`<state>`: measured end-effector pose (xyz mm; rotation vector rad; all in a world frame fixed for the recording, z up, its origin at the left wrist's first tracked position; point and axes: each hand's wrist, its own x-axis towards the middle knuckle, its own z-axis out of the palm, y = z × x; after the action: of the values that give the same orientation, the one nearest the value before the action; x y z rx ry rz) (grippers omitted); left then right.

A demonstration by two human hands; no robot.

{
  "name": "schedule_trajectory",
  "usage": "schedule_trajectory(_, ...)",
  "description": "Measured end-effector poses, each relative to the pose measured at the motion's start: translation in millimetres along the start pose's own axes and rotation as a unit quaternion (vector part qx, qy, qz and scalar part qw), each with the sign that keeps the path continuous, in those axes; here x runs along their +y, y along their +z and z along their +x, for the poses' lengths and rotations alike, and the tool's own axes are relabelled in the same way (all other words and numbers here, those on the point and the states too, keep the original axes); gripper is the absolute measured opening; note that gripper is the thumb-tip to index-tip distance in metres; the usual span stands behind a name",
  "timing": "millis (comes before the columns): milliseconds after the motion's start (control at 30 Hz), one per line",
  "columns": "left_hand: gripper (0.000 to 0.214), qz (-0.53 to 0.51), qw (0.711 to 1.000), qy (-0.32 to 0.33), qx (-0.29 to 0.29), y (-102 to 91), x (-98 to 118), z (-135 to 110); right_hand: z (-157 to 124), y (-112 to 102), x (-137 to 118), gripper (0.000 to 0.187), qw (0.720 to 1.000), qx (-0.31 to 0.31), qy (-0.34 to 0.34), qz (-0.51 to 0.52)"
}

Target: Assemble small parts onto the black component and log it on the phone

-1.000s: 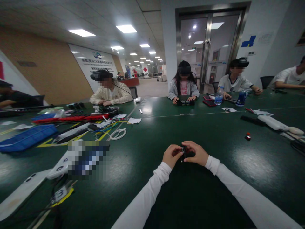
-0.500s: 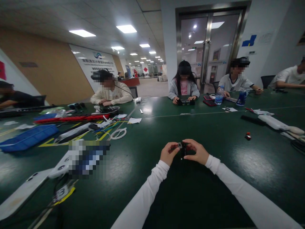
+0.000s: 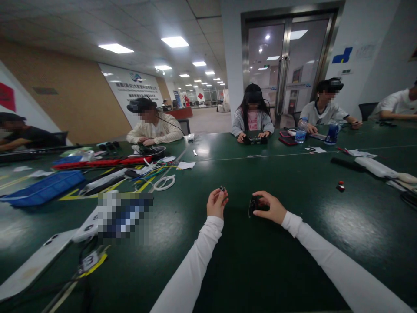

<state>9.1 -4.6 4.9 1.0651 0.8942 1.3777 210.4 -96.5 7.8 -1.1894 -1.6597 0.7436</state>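
My left hand [image 3: 216,203] is raised a little above the green table [image 3: 260,261], its fingers pinched on a tiny grey piece [image 3: 223,188]. A hand's width to the right, my right hand [image 3: 269,207] rests on the table with its fingers wrapped round a small black device [image 3: 253,204]. Both arms wear long white sleeves. The two hands are apart, with bare green tabletop between them.
A white cable loop [image 3: 163,182], coloured wires, a blue tray [image 3: 44,187] and long white bars lie at the left. A small red object [image 3: 340,186] sits at the right. Several people with headsets sit along the far side, with a water bottle [image 3: 300,130] beside them.
My hands were together on the black device; the left hand has pulled away to the left with a small grey piece in its fingertips. The right hand keeps the device.
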Motion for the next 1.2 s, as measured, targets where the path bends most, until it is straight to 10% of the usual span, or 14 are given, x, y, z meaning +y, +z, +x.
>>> schedule_trajectory(333, 0.019, 0.197, 0.93, 0.088, -0.298, 26.4, 15, -40, 2, 3, 0, 0.038, 0.99, -0.051, -0.024, -0.129)
schedule_trajectory(500, 0.014, 0.3, 0.89, 0.112, -0.325, 27.1, 16, -45, 3, 4, 4, 0.036, 0.995, -0.029, -0.025, -0.093)
schedule_trajectory(767, 0.014, 0.385, 0.884, 0.144, -0.224, -10.8, 19, -1, 3, 2, 14, 0.036, 0.999, -0.007, 0.011, -0.048)
schedule_trajectory(1200, 0.014, 0.593, 0.783, 0.107, 0.155, -198.6, 72, 61, -2, 3, 24, 0.036, 0.998, -0.024, 0.03, -0.039)
